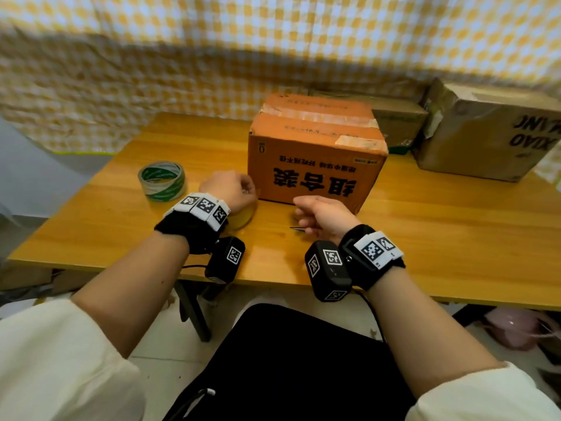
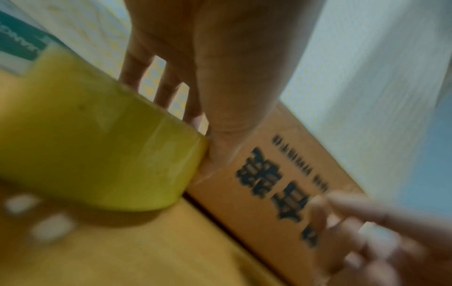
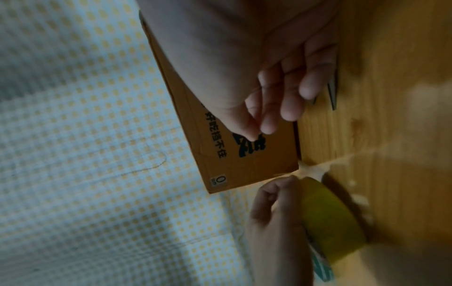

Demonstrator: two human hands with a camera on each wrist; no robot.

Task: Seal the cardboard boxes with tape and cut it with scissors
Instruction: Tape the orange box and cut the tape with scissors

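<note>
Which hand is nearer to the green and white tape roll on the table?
The left. The left hand is just right of the green and white tape roll, gripping a yellow tape roll. The right hand is farther right, in front of the orange box.

Left hand [image 3: 274,222] on yellow tape roll [image 3: 330,220]

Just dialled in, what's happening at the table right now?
A person sits at a wooden table facing an orange cardboard box whose top already carries tape strips. The left hand grips a yellowish tape roll beside the box's near corner. The right hand hovers loosely curled over the scissors, whose blades lie on the table. A green-and-white tape roll sits unused to the left.
</note>
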